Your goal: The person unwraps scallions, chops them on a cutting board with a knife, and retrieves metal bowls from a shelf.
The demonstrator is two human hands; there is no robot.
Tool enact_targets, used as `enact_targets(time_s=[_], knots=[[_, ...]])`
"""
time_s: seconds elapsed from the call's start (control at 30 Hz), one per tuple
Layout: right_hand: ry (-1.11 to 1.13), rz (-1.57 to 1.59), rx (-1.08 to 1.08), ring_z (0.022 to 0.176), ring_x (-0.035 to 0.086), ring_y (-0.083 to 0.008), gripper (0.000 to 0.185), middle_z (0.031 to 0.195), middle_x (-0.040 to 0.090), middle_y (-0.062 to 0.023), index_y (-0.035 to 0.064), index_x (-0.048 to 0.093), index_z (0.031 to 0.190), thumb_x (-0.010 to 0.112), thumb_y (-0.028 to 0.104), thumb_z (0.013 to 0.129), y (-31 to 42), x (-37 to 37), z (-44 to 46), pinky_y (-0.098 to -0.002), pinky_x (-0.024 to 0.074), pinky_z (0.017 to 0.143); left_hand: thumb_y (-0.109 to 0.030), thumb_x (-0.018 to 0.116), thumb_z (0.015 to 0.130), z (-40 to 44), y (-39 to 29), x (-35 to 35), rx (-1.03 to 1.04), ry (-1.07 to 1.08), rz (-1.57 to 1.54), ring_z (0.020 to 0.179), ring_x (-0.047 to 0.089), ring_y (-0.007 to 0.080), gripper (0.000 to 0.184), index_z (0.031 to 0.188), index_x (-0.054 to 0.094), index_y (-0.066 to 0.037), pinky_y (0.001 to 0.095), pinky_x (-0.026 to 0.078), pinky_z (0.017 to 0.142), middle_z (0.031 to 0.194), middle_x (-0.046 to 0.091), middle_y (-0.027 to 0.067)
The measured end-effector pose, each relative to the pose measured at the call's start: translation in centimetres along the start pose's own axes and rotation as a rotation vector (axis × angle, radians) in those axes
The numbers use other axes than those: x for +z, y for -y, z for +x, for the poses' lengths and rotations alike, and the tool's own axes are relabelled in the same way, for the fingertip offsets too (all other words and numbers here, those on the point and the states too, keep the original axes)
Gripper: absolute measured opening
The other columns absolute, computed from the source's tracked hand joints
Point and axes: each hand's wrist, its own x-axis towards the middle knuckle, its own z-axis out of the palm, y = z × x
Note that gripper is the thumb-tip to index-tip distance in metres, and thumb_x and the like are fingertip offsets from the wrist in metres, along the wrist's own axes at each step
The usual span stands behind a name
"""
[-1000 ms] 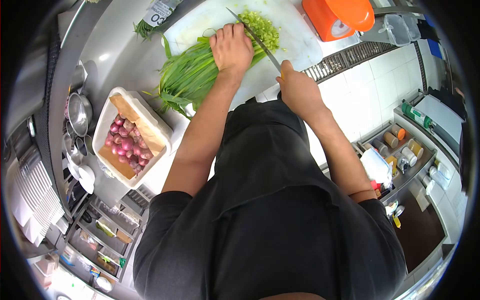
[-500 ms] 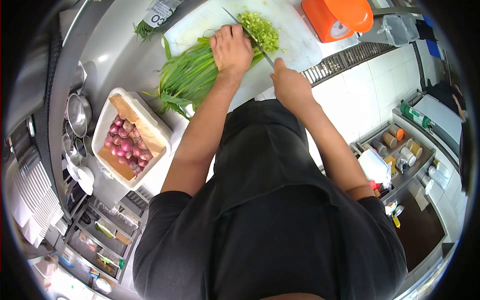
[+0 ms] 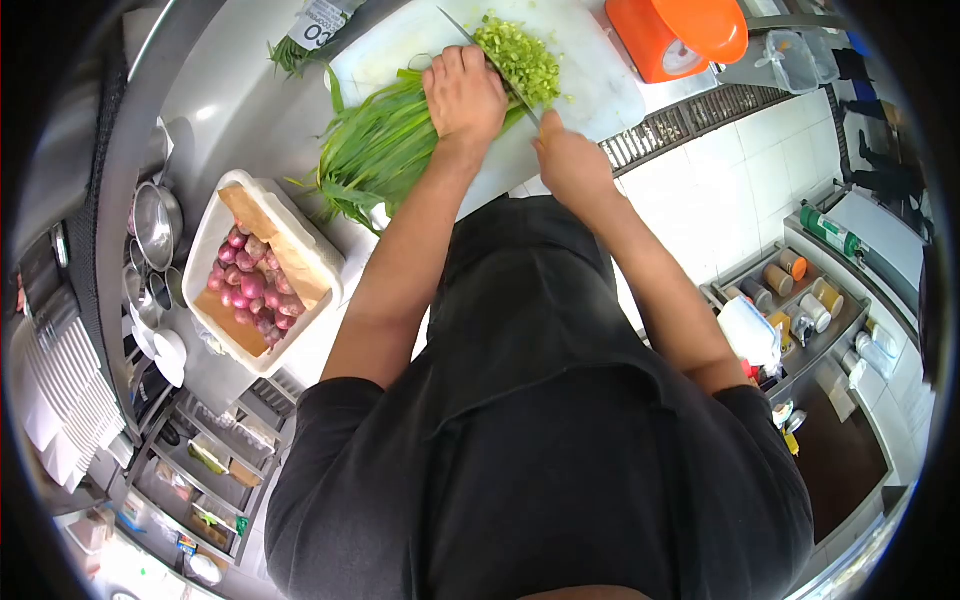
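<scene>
1 left hand (image 3: 466,97), 1 right hand (image 3: 576,165), 1 knife (image 3: 514,91), 1 board (image 3: 600,92), 1 scale (image 3: 640,45)

The long steel knife blade (image 3: 511,88) is slanting between the left hand (image 3: 466,95) and the pile of chopped light-green pieces (image 3: 525,65), barring a straight pass. The bunch of long, leafy green stalks (image 3: 375,150) is crowding the near left of the white rectangular cutting board (image 3: 600,100), while the board's right side is offering room toward the boxy orange kitchen scale (image 3: 645,40). The cream plastic basket (image 3: 322,255) is standing near the left arm, with bare steel worktop (image 3: 225,110) stretching beyond it.
</scene>
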Motion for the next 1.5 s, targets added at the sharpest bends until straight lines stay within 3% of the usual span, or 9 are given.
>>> enact_targets(time_s=[0.17, 0.37, 0.63, 0.83, 0.93, 1.03, 1.13, 1.37, 1.5], knots=[[-0.104, -0.036, -0.117, 0.09, 0.072, -0.0463, 0.027, 0.091, 0.073, -0.0258, -0.0003, 0.051, 0.119, 0.059, 0.021, 0.103, -0.1, -0.9, 3.8, -0.0562, 0.0561, 0.078, -0.016, 0.063, 0.089, -0.1, -0.3, -0.4, -0.011, 0.01, -0.042, 0.106, 0.057, 0.0355, 0.019, 0.104, 0.059, -0.006, 0.0495, 0.041, 0.098, 0.107, 0.059, 0.0154], [0.061, -0.043, -0.04, 0.091, 0.072, -0.0464, 0.027, 0.091, 0.073, -0.0261, -0.002, 0.05, 0.117, 0.058, 0.02, 0.104, 1.2, -4.9, -2.6, -0.0563, 0.0561, 0.08, -0.013, 0.062, 0.089, -0.1, -0.3, -0.5, -0.019, -0.037, -0.055, 0.106, 0.057, 0.0384, 0.018, 0.104, 0.057, -0.005, 0.0514, 0.043, 0.095, 0.108, 0.059, 0.0176], [-0.026, 0.052, -0.064, 0.09, 0.071, -0.0493, 0.03, 0.09, 0.072, -0.0292, -0.0017, 0.049, 0.118, 0.061, 0.022, 0.103, -0.1, 0.7, 2.6, -0.0585, 0.0548, 0.079, -0.015, 0.064, 0.088, 0.0, 0.0, 0.1, -0.022, -0.037, -0.063, 0.106, 0.056, 0.0377, 0.021, 0.105, 0.056, -0.005, 0.0511, 0.042, 0.098, 0.109, 0.058, 0.017], [-0.031, 0.072, -0.102, 0.098, 0.072, -0.046, 0.034, 0.1, 0.073, -0.0271, 0.0001, 0.053, 0.119, 0.065, 0.025, 0.099, -1.8, -0.3, 4.1, -0.0559, 0.0565, 0.086, -0.015, 0.061, 0.091, 0.5, 0.0, -0.5, -0.025, -0.113, -0.126, 0.112, 0.058, 0.0408, 0.023, 0.111, 0.059, -0.004, 0.0535, 0.044, 0.1, 0.113, 0.062, 0.0197], [-0.038, 0.035, -0.05, 0.1, 0.072, -0.0451, 0.036, 0.103, 0.074, -0.0262, 0.0011, 0.053, 0.12, 0.067, 0.026, 0.098, -0.9, -0.1, 3.7, -0.0547, 0.057, 0.087, -0.022, 0.06, 0.096, 1.4, 0.0, -1.4, -0.119, 0.006, -0.116, 0.115, 0.059, 0.0417, 0.032, 0.121, 0.062, -0.002, 0.0525, 0.043, 0.106, 0.118, 0.065, 0.0211], [-0.043, 0.0, -0.015, 0.1, 0.073, -0.0444, 0.038, 0.104, 0.074, -0.025, 0.0022, 0.053, 0.122, 0.069, 0.027, 0.098, 0.3, 0.1, 3.5, -0.0538, 0.0575, 0.087, -0.029, 0.059, 0.098, 2.6, 0.9, -3.3, -0.07, 0.121, -0.044, 0.112, 0.059, 0.0398, 0.033, 0.114, 0.066, 0.0, 0.0541, 0.043, 0.104, 0.113, 0.066, 0.0204], [-0.048, -0.025, -0.001, 0.099, 0.073, -0.0438, 0.04, 0.103, 0.075, -0.024, 0.0027, 0.052, 0.123, 0.069, 0.028, 0.097, 1.2, 0.5, 3.6, -0.053, 0.058, 0.086, -0.036, 0.053, 0.104, 2.5, 3.6, -3.0, 0.055, 0.103, 0.069, 0.116, 0.06, 0.0393, 0.042, 0.126, 0.069, -0.004, 0.052, 0.043, 0.108, 0.122, 0.068, 0.0153], [-0.082, -0.051, -0.028, 0.096, 0.074, -0.0425, 0.041, 0.099, 0.076, -0.0228, 0.0031, 0.052, 0.123, 0.069, 0.032, 0.098, 2.0, 0.6, 4.9, -0.052, 0.0583, 0.083, -0.033, 0.054, 0.103, -3.0, 0.9, -2.4, -0.093, -0.037, 0.128, 0.109, 0.058, 0.032, 0.035, 0.121, 0.072, -0.009, 0.0476, 0.043, 0.096, 0.117, 0.068, 0.0108], [-0.12, -0.073, -0.093, 0.094, 0.074, -0.0429, 0.039, 0.097, 0.075, -0.0227, 0.0033, 0.053, 0.121, 0.067, 0.033, 0.099, 1.4, 0.5, 5.7, -0.0531, 0.0578, 0.082, -0.032, 0.058, 0.1, -2.9, 1.2, -1.7, -0.092, -0.066, 0.072, 0.11, 0.056, 0.0316, 0.03, 0.113, 0.071, -0.008, 0.0481, 0.04, 0.1, 0.114, 0.066, 0.0106]])
